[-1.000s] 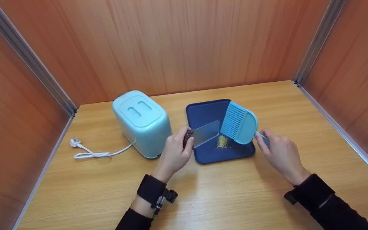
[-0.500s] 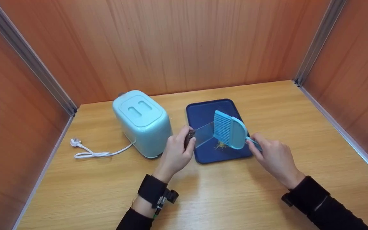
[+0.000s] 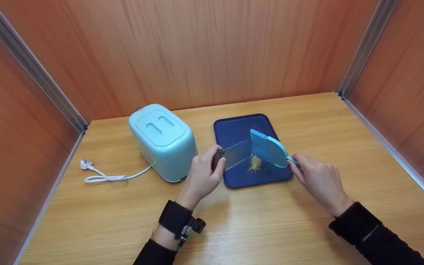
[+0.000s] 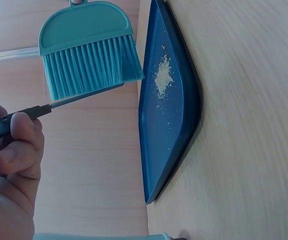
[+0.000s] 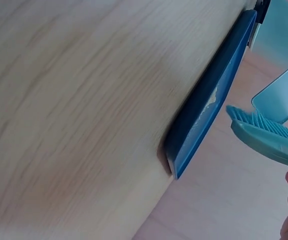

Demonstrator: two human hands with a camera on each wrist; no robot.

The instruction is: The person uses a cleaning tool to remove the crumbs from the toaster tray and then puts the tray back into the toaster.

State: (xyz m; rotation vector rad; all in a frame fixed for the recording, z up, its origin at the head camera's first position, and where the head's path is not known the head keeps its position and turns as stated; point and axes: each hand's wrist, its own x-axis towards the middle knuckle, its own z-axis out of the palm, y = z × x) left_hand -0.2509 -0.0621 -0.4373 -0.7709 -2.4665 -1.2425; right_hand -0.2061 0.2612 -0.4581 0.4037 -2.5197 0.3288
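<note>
My left hand (image 3: 202, 176) grips the brown handle of a cleaver (image 3: 238, 154), a flat rectangular metal blade held raised over the dark blue tray (image 3: 234, 127). My right hand (image 3: 320, 180) grips the thin handle of a light blue hand brush (image 3: 276, 151). In the left wrist view the bristles of the brush (image 4: 86, 67) meet the blade, seen nearly edge-on. The right wrist view also has the bristles against the end of the cleaver (image 5: 284, 92). Below both tools, a small pile of yellowish crumbs (image 3: 255, 163) lies on the tray.
To the left of the tray stands a light blue toaster (image 3: 164, 143) with its lid on. Its white cord (image 3: 120, 177) and plug (image 3: 86, 164) lie on the wooden table (image 3: 123, 224). Wood-patterned panels (image 3: 212, 55) enclose the back and both sides.
The brush swung left onto the blade, then shifted slightly back right, and its head has turned more edge-on. The left hand and cleaver stayed almost still.
</note>
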